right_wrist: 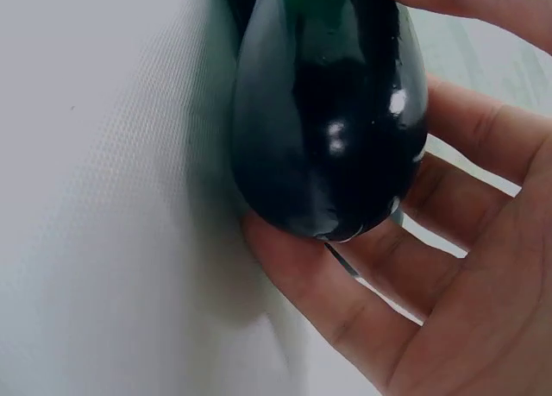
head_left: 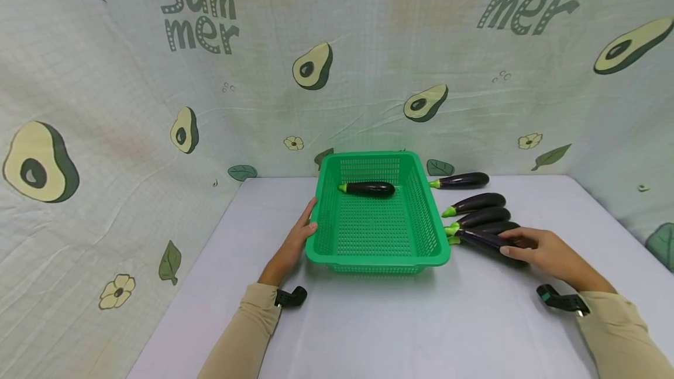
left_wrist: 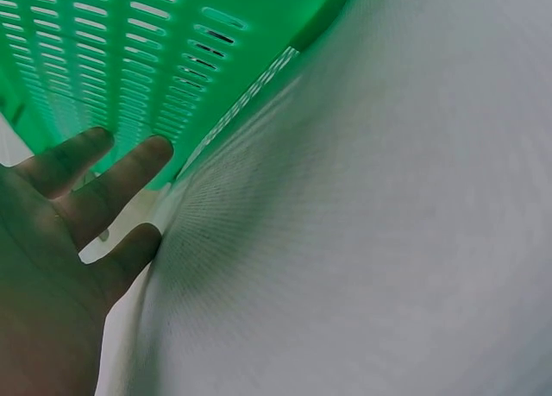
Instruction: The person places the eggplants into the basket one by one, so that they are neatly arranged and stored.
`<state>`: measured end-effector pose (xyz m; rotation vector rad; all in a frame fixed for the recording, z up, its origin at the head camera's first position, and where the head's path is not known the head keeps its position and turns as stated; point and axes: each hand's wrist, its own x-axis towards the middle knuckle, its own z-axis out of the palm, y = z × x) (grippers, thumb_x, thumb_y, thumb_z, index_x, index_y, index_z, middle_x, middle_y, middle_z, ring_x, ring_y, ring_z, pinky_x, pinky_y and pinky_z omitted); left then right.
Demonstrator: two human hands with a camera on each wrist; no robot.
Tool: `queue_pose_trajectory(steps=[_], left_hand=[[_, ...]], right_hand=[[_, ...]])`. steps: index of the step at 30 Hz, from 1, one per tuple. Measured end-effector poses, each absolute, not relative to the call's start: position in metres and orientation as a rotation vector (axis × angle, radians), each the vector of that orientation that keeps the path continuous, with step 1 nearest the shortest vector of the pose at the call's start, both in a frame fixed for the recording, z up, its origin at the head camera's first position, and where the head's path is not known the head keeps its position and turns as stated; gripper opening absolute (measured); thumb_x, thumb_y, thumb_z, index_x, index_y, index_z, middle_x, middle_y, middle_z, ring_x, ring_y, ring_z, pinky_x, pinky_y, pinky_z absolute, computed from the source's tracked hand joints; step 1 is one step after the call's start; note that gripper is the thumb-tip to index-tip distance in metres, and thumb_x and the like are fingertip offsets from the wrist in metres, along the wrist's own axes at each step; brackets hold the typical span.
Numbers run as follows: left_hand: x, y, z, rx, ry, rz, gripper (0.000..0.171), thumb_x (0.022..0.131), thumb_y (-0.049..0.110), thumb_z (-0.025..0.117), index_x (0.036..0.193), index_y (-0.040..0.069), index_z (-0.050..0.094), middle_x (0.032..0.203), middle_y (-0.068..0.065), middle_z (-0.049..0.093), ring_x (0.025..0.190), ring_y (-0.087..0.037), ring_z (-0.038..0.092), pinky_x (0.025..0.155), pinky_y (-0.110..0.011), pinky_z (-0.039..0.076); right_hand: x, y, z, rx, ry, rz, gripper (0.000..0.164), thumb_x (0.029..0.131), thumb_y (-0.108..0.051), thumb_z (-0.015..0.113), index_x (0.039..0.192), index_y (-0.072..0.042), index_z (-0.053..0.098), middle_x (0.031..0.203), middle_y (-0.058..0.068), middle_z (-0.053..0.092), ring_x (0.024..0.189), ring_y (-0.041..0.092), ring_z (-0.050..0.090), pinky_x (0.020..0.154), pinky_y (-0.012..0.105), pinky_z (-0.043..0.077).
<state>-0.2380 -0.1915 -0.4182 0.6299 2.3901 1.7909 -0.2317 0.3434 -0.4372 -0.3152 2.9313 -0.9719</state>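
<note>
A green plastic basket (head_left: 377, 261) with slotted walls stands on the white table, and a single eggplant (head_left: 371, 189) lies inside it towards the back. Along the basket's left side, my left hand (head_left: 295, 244) rests with fingers extended. In the left wrist view those fingers (left_wrist: 129, 176) are spread against the slotted wall. To the right of the basket, my right hand (head_left: 550, 255) grips the blunt end of a dark, glossy eggplant (head_left: 481, 241). The right wrist view shows the fingers wrapped about this end (right_wrist: 332, 128), thumb on the opposite side; its green stem points to the basket.
Several more eggplants (head_left: 480, 202) lie right of the basket, some bunched beside the held one. Another eggplant (head_left: 466, 181) lies farther back, its stem by the basket rim. A cloth backdrop (head_left: 363, 127) printed with avocados hangs behind and beside the table (head_left: 368, 326).
</note>
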Motion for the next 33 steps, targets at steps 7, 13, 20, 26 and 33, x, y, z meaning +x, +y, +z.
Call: queue_pose_trajectory(steps=[7, 13, 20, 26, 33], left_hand=[[-0.236, -0.191, -0.419, 0.627, 2.378, 1.808, 0.066, 0.106, 0.023, 0.034, 0.163, 0.015, 0.003, 0.167, -0.01, 0.001, 0.151, -0.029, 0.004, 0.116, -0.058, 0.009], [-0.237, -0.192, -0.42, 0.633, 2.377, 1.813, 0.066, 0.105, 0.023, 0.034, 0.163, 0.014, 0.003, 0.167, -0.01, 0.0, 0.151, -0.03, 0.004, 0.116, -0.059, 0.009], [-0.24, -0.193, -0.422, 0.655, 2.384, 1.79, 0.066, 0.105, 0.023, 0.034, 0.163, 0.015, 0.002, 0.167, -0.01, -0.001, 0.151, -0.029, 0.001, 0.117, -0.059, 0.007], [-0.239, -0.191, -0.42, 0.648, 2.38, 1.806, 0.067, 0.104, 0.022, 0.034, 0.163, 0.012, 0.002, 0.167, -0.012, -0.001, 0.151, -0.032, 0.001, 0.116, -0.06, 0.006], [-0.249, -0.194, -0.432, 0.634, 2.392, 1.792, 0.066, 0.105, 0.024, 0.033, 0.163, 0.016, 0.001, 0.167, -0.008, -0.002, 0.151, -0.028, -0.001, 0.117, -0.058, 0.005]], right_hand=[[-0.231, 0.342, -0.434, -0.314, 2.931, -1.015, 0.056, 0.093, -0.044, 0.071, 0.129, -0.002, 0.063, 0.126, 0.023, 0.06, 0.094, 0.021, 0.055, 0.066, 0.028, 0.047], [-0.232, 0.346, -0.435, -0.369, 2.96, -1.053, 0.048, 0.093, -0.037, 0.072, 0.127, -0.004, 0.065, 0.126, 0.021, 0.061, 0.096, 0.006, 0.054, 0.071, 0.023, 0.047], [-0.231, 0.348, -0.437, -0.383, 2.962, -1.105, 0.045, 0.094, -0.034, 0.071, 0.128, -0.005, 0.064, 0.13, 0.024, 0.059, 0.1, -0.001, 0.052, 0.073, 0.02, 0.046], [-0.23, 0.347, -0.437, -0.372, 2.965, -1.172, 0.044, 0.096, -0.036, 0.068, 0.128, -0.007, 0.062, 0.129, 0.02, 0.058, 0.096, -0.002, 0.053, 0.072, 0.021, 0.045], [-0.228, 0.346, -0.437, -0.382, 2.933, -1.259, 0.044, 0.098, -0.034, 0.067, 0.131, -0.006, 0.06, 0.129, 0.017, 0.056, 0.098, -0.007, 0.053, 0.075, 0.015, 0.043]])
